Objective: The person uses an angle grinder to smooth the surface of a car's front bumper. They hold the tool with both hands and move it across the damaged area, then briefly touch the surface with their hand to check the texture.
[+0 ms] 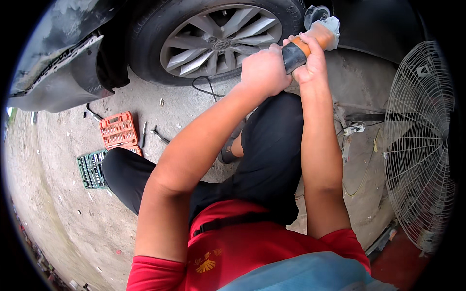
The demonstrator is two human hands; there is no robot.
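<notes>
Both hands are closed around an angle grinder (296, 56) with a black rear grip and an orange body. My left hand (264, 70) wraps the black rear end, and my right hand (313, 63) grips it further forward by the orange part. The tool's pale, dusty head points up and to the right. At its tip a round part (315, 15) lies close to the dark car body panel (374, 24); whether they touch I cannot tell. Beside my hands stands the car wheel (221, 43), with a silver spoked rim and black tyre.
A large wire-caged fan (422, 145) stands at the right. On the concrete floor at left lie an orange socket set case (119, 128), a green one (90, 169) and loose hand tools (159, 136). A black cord (206, 87) runs below the wheel. Detached-looking bodywork (63, 82) sits upper left.
</notes>
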